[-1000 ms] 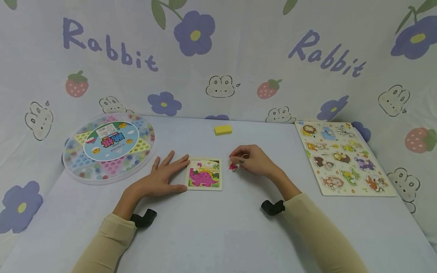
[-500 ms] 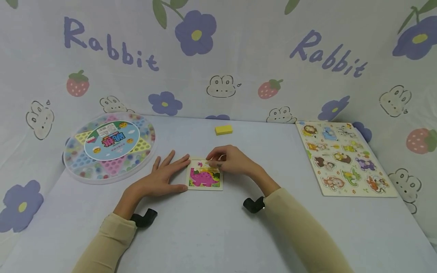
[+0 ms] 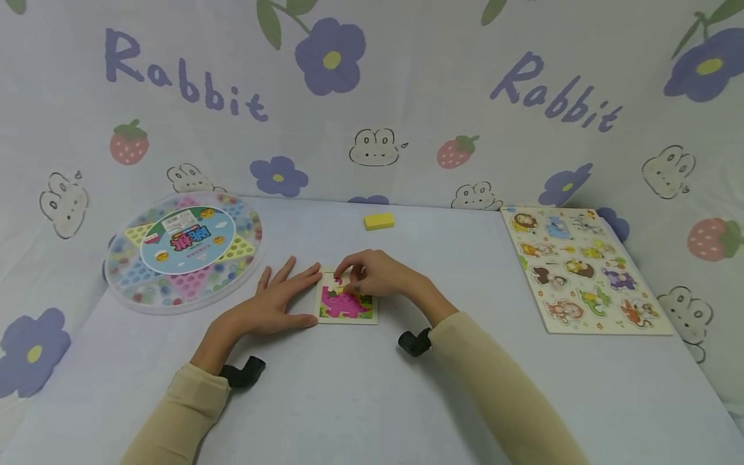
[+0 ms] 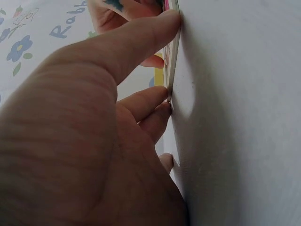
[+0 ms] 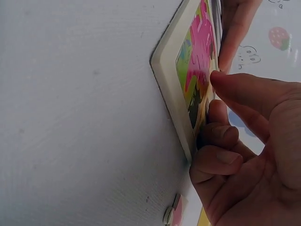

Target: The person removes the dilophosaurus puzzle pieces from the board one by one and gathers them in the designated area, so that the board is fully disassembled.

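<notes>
At the far left corner of the worktop (image 3: 325,400), a round game board (image 3: 183,252) lies flat, its right rim apart from the puzzle frame (image 5: 165,75). The puzzle frame is square and pale-edged and lies near the middle of the worktop; a pink dinosaur picture (image 3: 344,307) occupies its lower part. From the frame's near edge, plain white surface extends toward the person, between the left sleeve (image 3: 180,410) and the right sleeve (image 3: 506,394). A yellow block (image 3: 378,221) rests just inside the far edge, with a band of worktop between it and the frame. A loose pink piece (image 5: 178,209) lies on the worktop near the frame. At the far right corner, an animal puzzle board (image 3: 604,328) lies flat; a wide strip of worktop separates its left edge from the right hand (image 3: 380,274).

Left hand (image 3: 270,307): fingers spread wide; thumb and index fingertip touch the frame's left edge near its two corners. Right hand: positioned over the frame's far right corner, thumb and index narrowly spaced at the puzzle surface, remaining fingers curled. Whether a piece is held cannot be determined.
</notes>
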{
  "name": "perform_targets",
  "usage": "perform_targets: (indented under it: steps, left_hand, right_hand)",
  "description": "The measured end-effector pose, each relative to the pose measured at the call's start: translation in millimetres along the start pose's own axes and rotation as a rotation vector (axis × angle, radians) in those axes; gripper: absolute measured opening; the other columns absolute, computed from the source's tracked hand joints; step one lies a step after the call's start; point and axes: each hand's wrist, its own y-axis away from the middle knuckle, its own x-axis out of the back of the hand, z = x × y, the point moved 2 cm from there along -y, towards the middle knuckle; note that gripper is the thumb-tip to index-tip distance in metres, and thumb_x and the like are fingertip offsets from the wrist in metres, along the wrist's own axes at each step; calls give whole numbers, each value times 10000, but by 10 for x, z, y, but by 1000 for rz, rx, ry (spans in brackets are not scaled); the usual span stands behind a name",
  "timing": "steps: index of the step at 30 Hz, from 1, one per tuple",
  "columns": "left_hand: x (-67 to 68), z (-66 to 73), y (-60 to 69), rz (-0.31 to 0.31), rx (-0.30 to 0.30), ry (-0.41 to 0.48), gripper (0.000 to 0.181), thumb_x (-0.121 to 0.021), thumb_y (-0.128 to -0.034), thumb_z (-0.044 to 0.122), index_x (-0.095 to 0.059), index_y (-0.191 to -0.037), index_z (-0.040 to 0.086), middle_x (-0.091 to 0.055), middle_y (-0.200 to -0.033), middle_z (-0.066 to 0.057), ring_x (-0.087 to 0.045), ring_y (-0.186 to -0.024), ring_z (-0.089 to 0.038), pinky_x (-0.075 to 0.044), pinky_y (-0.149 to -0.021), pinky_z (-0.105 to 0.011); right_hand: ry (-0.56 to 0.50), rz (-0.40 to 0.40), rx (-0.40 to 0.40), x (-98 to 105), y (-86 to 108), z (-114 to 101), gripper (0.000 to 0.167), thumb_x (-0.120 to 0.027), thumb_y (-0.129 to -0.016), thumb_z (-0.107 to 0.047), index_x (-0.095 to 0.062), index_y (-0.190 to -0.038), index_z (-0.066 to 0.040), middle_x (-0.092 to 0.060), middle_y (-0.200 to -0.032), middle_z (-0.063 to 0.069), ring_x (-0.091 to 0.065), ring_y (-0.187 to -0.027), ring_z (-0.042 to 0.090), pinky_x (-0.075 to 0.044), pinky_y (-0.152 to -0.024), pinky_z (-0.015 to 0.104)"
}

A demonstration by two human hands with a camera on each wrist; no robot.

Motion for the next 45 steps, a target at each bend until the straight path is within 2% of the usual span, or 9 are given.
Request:
perform_targets:
  steps: [8, 17, 24, 28, 32, 35, 45]
  left_hand:
    - [-12, -15, 4, 7, -1, 11, 858, -740, -962, 467, -344, -1675, 202, -196, -1800, -14, 89, -1674, -420, 166, -1264, -729]
    - [-13, -10, 7, 8, -1, 3, 860, -738, -963, 464, -337, -1677, 201, -197, -1800, -11, 92, -1676, -413, 157, -1272, -720]
    - [-9, -1, 6, 5, -2, 3, 862, -740, -964, 455, -330, -1680, 206, -186, -1803, -3, 98, -1676, -411, 166, -1271, -718]
    - [-12, 3, 3, 0, 3, -2, 865, -743, -963, 449, -321, -1684, 222, -175, -1805, 17, 104, -1679, -394, 167, -1278, -706]
    - [-13, 7, 1, -2, -2, 4, 868, -750, -959, 443, -326, -1682, 218, -182, -1803, 15, 100, -1680, -392, 172, -1275, -707]
    - [-12, 10, 0, -1, -7, 3, 869, -752, -959, 441, -326, -1682, 214, -184, -1803, 14, 96, -1681, -392, 174, -1273, -709]
    - [-1, 19, 16, -1, 0, 5, 873, -753, -959, 439, -322, -1683, 212, -182, -1803, 13, 97, -1681, -394, 170, -1276, -707]
  right_hand:
    - [19, -21, -47, -22, -10, -49, 312, -745, -978, -175, -733, -1289, -179, -624, -842, -5, -558, -833, 125, -445, -764, 242]
    - [45, -21, -60, -32, -13, -61, 301, -742, -989, -180, -729, -1290, -184, -621, -840, 8, -546, -800, 128, -431, -729, 232]
    - [74, 8, -73, -31, 9, -98, 293, -752, -987, -198, -747, -1279, -215, -501, -761, 6, -491, -775, 151, -385, -692, 260]
    - [80, 32, -91, -41, 24, -113, 287, -754, -977, -183, -762, -1259, -237, -465, -843, 41, -473, -887, 176, -377, -745, 298]
    - [105, 49, -104, -52, 43, -119, 290, -750, -977, -194, -756, -1260, -255, -553, -1094, 85, -514, -1054, 206, -470, -858, 334]
    - [123, 61, -106, -59, 51, -119, 294, -746, -981, -209, -743, -1271, -259, -571, -1236, 120, -539, -1111, 229, -514, -941, 384]
    - [118, 73, -76, -83, 40, -75, 326, -753, -991, -233, -716, -1313, -255, -605, -1249, 113, -549, -1110, 221, -508, -939, 369]
